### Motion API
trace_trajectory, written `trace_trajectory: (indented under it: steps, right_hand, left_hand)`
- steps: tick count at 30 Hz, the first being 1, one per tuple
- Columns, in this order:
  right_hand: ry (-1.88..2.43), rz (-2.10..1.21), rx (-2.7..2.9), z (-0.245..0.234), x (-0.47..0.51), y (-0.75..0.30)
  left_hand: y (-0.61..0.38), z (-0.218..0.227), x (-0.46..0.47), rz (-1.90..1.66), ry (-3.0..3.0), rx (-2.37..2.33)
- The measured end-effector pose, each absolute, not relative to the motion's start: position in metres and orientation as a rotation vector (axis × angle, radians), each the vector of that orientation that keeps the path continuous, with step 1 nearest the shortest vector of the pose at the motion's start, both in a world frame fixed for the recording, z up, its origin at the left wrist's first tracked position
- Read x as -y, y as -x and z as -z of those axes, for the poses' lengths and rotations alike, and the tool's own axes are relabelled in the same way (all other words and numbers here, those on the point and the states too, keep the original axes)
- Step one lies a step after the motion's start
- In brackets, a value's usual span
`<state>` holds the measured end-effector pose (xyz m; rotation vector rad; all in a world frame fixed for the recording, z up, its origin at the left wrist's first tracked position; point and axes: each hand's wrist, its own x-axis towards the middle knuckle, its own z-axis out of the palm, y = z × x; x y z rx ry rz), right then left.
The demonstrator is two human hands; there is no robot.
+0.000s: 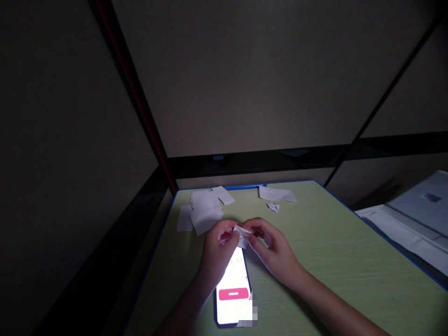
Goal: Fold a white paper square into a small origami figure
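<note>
Between my two hands is a small folded piece of white paper (241,235), pinched from both sides above the top end of a lit phone. My left hand (220,245) grips its left edge with thumb and fingers. On the other side, my right hand (271,245) pinches the right edge. The phone (233,310) lies face up on the table under my hands, its bright screen showing a red button and some digits partly covered by my left hand. Farther back rests a small folded paper (273,207).
The pale green table (336,247) has a blue rim and stands against a dark panelled wall (245,84). Several white paper pieces (206,210) overlap at the back left. A longer paper strip (277,193) lies near the back edge. Right of the table sits a pale box-like object (420,205).
</note>
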<state>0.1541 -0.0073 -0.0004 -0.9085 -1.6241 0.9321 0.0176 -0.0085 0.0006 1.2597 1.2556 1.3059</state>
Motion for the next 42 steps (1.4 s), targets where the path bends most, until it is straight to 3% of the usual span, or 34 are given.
trace_trajectory:
  steps: [19, 42]
  right_hand:
    - [0.876, -1.297, 1.405, 0.0001, 0.002, -0.1554]
    - [0.933, -1.231, 1.422, 0.0023, 0.0009, -0.155]
  left_hand:
    - [-0.0188, -0.002, 0.0073, -1.315, -1.239, -1.178]
    - [-0.0183, 0.0014, 0.0062, -1.356, -1.288, -1.197]
